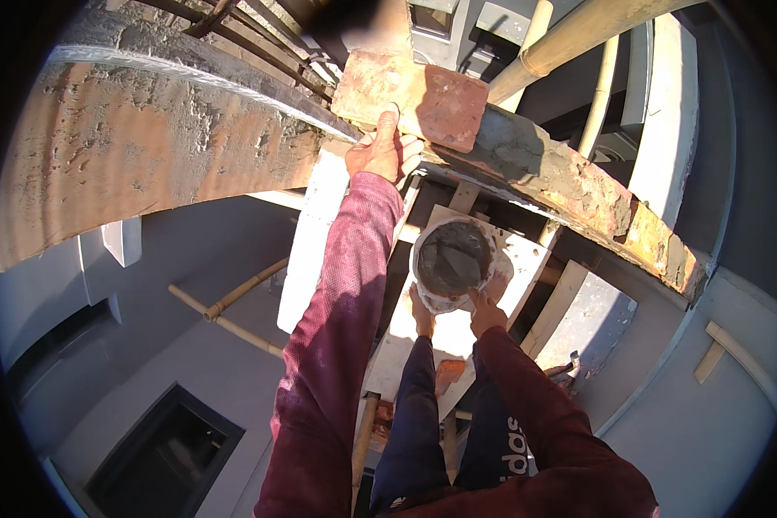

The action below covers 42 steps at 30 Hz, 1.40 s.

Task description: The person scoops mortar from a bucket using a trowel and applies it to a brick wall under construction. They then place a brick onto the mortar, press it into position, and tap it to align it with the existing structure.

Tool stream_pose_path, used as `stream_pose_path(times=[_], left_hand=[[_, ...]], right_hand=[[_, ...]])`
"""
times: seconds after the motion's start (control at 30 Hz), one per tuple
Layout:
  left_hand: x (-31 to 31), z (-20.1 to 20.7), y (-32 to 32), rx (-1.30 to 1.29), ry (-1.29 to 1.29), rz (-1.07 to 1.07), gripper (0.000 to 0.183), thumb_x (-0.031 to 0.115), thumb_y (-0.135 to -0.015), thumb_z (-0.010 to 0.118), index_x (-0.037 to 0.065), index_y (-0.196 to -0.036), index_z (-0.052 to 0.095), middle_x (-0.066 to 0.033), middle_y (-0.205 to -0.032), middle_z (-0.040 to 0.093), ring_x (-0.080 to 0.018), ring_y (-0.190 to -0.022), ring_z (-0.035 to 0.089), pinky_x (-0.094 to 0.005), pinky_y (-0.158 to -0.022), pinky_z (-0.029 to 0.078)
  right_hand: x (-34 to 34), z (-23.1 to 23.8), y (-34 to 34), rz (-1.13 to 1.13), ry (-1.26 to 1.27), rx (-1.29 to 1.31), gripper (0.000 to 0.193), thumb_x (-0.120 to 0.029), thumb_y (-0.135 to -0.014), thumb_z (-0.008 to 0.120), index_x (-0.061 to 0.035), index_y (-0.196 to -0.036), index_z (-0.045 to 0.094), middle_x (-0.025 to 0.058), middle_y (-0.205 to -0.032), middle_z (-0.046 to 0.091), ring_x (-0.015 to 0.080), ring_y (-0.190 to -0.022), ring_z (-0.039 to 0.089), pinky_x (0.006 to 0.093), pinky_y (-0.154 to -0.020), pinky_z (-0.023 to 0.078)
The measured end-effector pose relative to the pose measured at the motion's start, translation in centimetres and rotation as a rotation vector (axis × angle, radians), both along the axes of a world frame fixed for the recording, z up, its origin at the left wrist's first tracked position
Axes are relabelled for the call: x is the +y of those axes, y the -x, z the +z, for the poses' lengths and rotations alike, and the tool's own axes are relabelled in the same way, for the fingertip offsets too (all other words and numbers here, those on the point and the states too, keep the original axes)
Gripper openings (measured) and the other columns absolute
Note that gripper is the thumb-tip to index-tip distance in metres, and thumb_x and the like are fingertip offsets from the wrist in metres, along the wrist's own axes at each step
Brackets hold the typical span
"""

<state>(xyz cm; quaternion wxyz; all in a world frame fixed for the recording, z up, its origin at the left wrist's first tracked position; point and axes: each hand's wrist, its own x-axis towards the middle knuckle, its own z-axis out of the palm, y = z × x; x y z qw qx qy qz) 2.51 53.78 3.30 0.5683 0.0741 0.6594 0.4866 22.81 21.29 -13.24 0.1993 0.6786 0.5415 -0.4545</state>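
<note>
1. Bucket [441, 305]: on a pale board [524, 261], above the person's feet; grey mortar [451, 257] inside. Landmark for the rest.
2. Brick [410, 93]: beyond the bucket and slightly left, lying on top of a mortar-smeared wall [570, 179]. Reddish, part sunlit, part shaded.
3. Left hand [382, 154]: beyond the bucket, to its left, at the brick's near edge. Partly open, thumb on the brick's face, fingers spread along its underside. Cannot tell whether it clamps or only steadies.
4. Right hand [488, 314]: at the bucket's near right rim, fingers curled. Cannot tell what, if anything, they close on.
5. Orange fragment [449, 375]: nearer the person than the bucket, between the legs.
6. Thick bamboo pole [570, 49]: beyond the bucket, to its right.
</note>
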Motion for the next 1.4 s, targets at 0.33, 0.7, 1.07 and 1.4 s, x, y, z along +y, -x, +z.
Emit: stream_pose_path(times=[0.33,0.7,1.07,1.4], left_hand=[[-0.5,0.0,-1.4,-0.157,-0.019,0.027,0.032,0.022,-0.08,0.081,0.003,-0.091,0.058,-0.0123,-0.082,0.066,-0.0196,-0.064,0.069,-0.0278,-0.049,0.056],[-1.0,-1.2,-4.3,-0.088,-0.099,0.179,0.03,0.014,-0.079,0.079,0.002,-0.092,0.055,-0.0084,-0.077,0.064,-0.0147,-0.059,0.066,-0.0266,-0.049,0.053],[-1.2,-1.3,-4.0,-0.089,-0.13,0.173,0.029,0.012,-0.079,0.079,0.001,-0.09,0.056,-0.0103,-0.076,0.066,-0.0158,-0.059,0.067,-0.0276,-0.05,0.054],[-0.6,-1.0,-3.3,-0.085,-0.016,0.12,0.035,0.018,-0.076,0.083,0.001,-0.09,0.056,-0.0118,-0.077,0.067,-0.017,-0.059,0.067,-0.0278,-0.051,0.055]], right_hand=[[1.4,22.0,-10.6,-0.096,-0.332,0.003,0.035,-0.011,-0.083,0.063,-0.008,-0.114,0.049,0.0211,-0.099,0.065,0.0434,-0.092,0.065,0.0518,-0.077,0.052],[25.8,27.8,-3.1,0.299,-0.957,0.298,0.052,-0.02,-0.094,0.059,-0.011,-0.143,0.043,0.0196,-0.099,0.065,0.0385,-0.087,0.066,0.0457,-0.072,0.054],[27.8,24.8,0.0,0.374,-0.86,0.245,0.062,-0.024,-0.093,0.06,-0.0221,-0.15,0.037,0.0192,-0.087,0.06,0.038,-0.079,0.063,0.0482,-0.067,0.052],[27.9,27.6,-0.6,0.279,-0.96,0.409,0.057,-0.023,-0.092,0.059,-0.0184,-0.147,0.044,0.0214,-0.085,0.064,0.04,-0.077,0.066,0.0492,-0.068,0.054]])
